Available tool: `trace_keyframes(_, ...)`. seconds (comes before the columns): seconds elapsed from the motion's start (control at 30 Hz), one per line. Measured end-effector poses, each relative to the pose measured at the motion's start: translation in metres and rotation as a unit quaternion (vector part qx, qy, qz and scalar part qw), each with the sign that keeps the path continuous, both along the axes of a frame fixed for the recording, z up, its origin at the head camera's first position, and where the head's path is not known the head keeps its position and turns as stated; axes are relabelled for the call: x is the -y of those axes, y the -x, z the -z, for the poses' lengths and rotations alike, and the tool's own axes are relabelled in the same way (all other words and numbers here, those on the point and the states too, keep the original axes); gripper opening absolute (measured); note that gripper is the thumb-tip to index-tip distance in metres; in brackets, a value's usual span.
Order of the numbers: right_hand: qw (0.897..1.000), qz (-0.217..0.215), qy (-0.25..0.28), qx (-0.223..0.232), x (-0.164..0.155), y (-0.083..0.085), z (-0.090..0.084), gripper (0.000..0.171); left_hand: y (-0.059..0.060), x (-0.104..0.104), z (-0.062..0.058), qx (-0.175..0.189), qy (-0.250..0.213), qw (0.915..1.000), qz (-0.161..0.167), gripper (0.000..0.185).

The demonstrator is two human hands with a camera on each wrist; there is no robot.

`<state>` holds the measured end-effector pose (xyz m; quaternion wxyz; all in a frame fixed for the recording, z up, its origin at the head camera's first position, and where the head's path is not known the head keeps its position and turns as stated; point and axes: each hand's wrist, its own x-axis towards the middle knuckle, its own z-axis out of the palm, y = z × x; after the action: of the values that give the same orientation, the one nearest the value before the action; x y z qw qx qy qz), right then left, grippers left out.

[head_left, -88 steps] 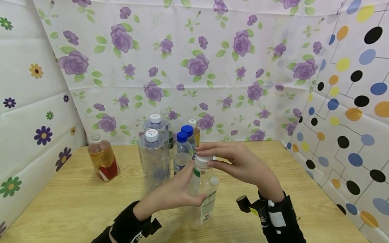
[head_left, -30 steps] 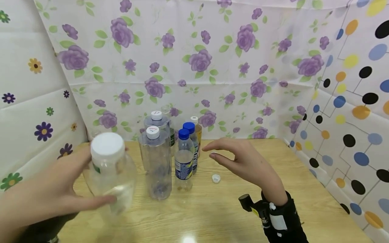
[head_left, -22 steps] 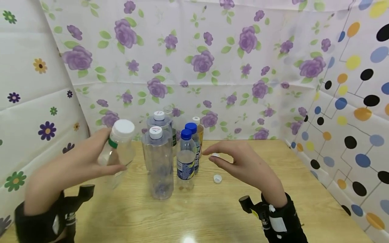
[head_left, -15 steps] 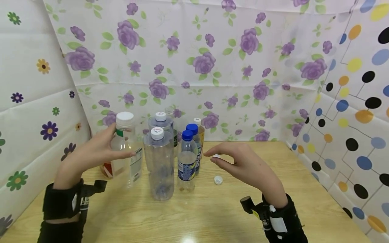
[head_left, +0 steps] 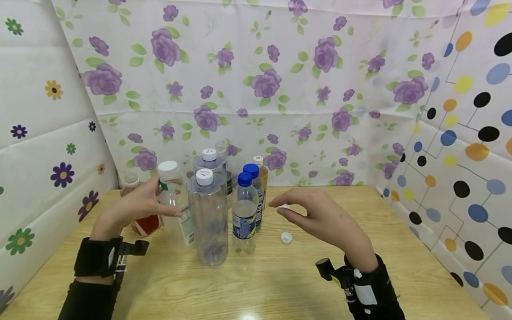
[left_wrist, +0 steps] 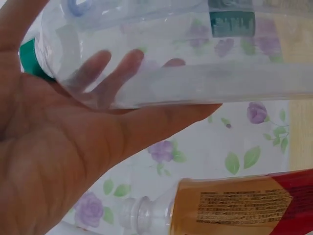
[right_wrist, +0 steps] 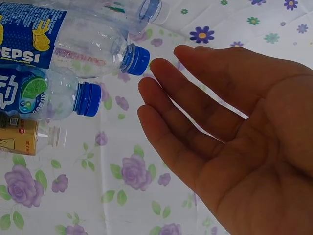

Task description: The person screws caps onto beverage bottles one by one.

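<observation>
My left hand (head_left: 132,206) grips a clear plastic bottle (head_left: 176,226) with a white cap and a green band at its neck. Thumb and fingers go round opposite sides of it, and in the left wrist view the fingertips show through the clear bottle (left_wrist: 195,81). It stands just left of a large clear ribbed bottle (head_left: 210,213) with a white cap. My right hand (head_left: 324,218) hovers over the table with loosely bent fingers, holding nothing. Below it lies a white bottle cap (head_left: 286,238); a second white cap (head_left: 285,206) shows partly between thumb and forefinger, behind the hand.
Behind the left hand stands an uncapped bottle with a gold and red label (head_left: 148,225). A Pepsi bottle (head_left: 244,218) and another blue-capped bottle (head_left: 260,189) stand mid-table, with more bottles behind. A flowered sheet (head_left: 256,89) hangs at the back.
The left hand has carried the clear bottle from in front of the right hand to the left side, then lowered it beside the ribbed bottle. The right hand has let go and stays in place.
</observation>
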<state>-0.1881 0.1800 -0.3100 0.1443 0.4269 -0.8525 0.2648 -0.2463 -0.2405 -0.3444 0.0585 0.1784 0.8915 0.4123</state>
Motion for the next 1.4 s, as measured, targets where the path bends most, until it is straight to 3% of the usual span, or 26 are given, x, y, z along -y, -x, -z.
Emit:
trace_keyframes(0.23, 1.000, 0.001, -0.004, 0.008, 0.000, 0.001, 0.000, 0.025, -0.003, 0.000, 0.003, 0.042, 0.014, 0.9990, 0.006, 0.140)
trace_keyframes(0.5, 1.000, 0.004, -0.010, 0.019, 0.000, 0.000, 0.001, 0.025, -0.011, 0.014, -0.008, 0.024, 0.003, 0.9978, 0.062, 0.129)
trace_keyframes(0.6, 1.000, 0.004, -0.013, 0.022, 0.001, 0.001, 0.001, 0.025, -0.020, 0.027, -0.018, -0.006, -0.011, 0.9976, 0.068, 0.117)
trace_keyframes(0.67, 1.000, 0.005, -0.015, 0.025, 0.000, 0.002, 0.002, 0.025, -0.025, 0.036, -0.024, -0.044, -0.022, 0.9978, 0.045, 0.108)
trace_keyframes(0.73, 0.999, 0.006, -0.017, 0.028, 0.000, 0.004, 0.002, 0.025, -0.029, 0.042, -0.029, -0.087, -0.036, 0.9955, -0.001, 0.104)
trace_keyframes(0.83, 0.999, 0.010, -0.019, 0.034, 0.000, 0.006, 0.003, 0.024, -0.029, 0.048, -0.032, -0.147, -0.032, 0.9845, -0.090, 0.110)
trace_keyframes(0.9, 0.999, 0.012, -0.021, 0.038, 0.000, 0.007, 0.004, 0.024, -0.025, 0.050, -0.029, -0.154, -0.023, 0.9792, -0.129, 0.119)
trace_keyframes(0.97, 0.999, 0.015, -0.023, 0.041, 0.000, 0.007, 0.005, 0.024, -0.018, 0.054, -0.022, -0.129, -0.010, 0.9817, -0.140, 0.126)
trace_keyframes(1.07, 0.999, 0.015, -0.026, 0.044, 0.000, 0.007, 0.006, 0.024, -0.005, 0.064, -0.004, -0.040, -0.018, 0.9916, -0.122, 0.129)
trace_keyframes(1.17, 0.998, 0.014, -0.030, 0.046, -0.001, 0.007, 0.007, 0.024, 0.006, 0.078, 0.015, 0.037, -0.028, 0.9936, -0.103, 0.125)
trace_keyframes(1.27, 0.998, 0.013, -0.036, 0.049, 0.000, 0.008, 0.008, 0.024, 0.011, 0.090, 0.031, 0.060, -0.034, 0.9936, -0.090, 0.120)
trace_keyframes(1.4, 0.998, 0.014, -0.043, 0.047, 0.001, 0.010, 0.008, 0.023, 0.014, 0.096, 0.040, 0.051, -0.038, 0.9949, -0.078, 0.113)
